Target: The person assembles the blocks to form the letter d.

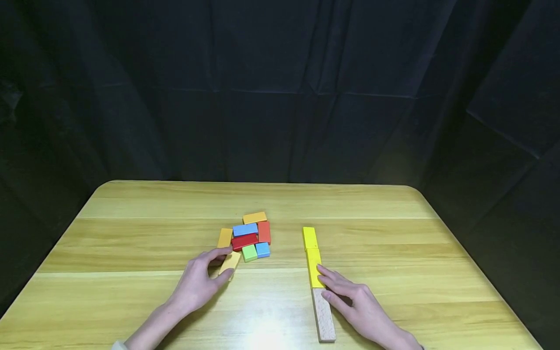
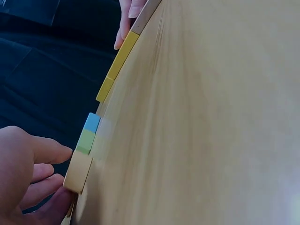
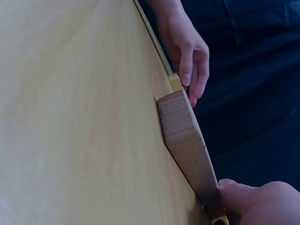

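My left hand (image 1: 197, 282) pinches a pale tan block (image 1: 230, 263) between thumb and fingers, at the near-left side of a cluster of coloured blocks. In the left wrist view that tan block (image 2: 78, 172) is beside the green block (image 2: 86, 141). My right hand (image 1: 360, 308) lies along the right side of a straight row, its fingers fairly straight. Those fingertips touch the long yellow block (image 1: 313, 267), and the thumb touches the plain wooden block (image 1: 323, 316) at the near end. A shorter yellow block (image 1: 309, 237) forms the row's far end.
The cluster includes a dark red block (image 1: 244, 241), an orange-red block (image 1: 264, 232), a blue block (image 1: 245, 229), a smaller blue block (image 1: 263, 250) and two orange blocks, one at the back (image 1: 254, 218). Black curtains (image 1: 271, 97) hang behind the wooden table (image 1: 372, 233).
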{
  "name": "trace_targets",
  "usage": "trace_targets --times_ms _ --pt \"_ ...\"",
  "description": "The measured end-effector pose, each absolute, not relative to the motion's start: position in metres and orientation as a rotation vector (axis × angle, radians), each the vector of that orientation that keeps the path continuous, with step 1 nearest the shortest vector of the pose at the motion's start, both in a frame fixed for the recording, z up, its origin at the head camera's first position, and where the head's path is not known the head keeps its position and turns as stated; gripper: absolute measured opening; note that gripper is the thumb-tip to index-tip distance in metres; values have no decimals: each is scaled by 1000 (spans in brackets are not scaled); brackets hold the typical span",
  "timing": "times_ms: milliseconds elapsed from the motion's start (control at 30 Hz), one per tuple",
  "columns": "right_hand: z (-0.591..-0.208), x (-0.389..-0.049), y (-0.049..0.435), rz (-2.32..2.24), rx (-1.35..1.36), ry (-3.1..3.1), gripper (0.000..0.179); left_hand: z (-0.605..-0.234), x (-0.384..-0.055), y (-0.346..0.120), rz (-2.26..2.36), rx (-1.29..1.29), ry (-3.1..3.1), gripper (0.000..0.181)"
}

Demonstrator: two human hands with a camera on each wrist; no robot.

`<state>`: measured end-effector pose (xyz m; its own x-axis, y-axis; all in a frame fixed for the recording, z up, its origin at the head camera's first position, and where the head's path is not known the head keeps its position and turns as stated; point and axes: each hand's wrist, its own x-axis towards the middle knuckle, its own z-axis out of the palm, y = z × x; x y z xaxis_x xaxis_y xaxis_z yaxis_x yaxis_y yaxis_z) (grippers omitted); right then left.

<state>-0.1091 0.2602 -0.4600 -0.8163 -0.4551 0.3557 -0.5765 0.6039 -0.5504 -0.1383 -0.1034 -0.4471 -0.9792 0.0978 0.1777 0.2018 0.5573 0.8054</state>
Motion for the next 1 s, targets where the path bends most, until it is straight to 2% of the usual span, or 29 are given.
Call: trace_targets --times_ms 700,1000 --pt "-459 -107 262 999 850 -2654 35 -448 -130 -129 -1528 -427 -2678 53" --pt "-459 -107 262 975 857 -2659 35 -448 -131 -139 -1509 -537 -2695 49"
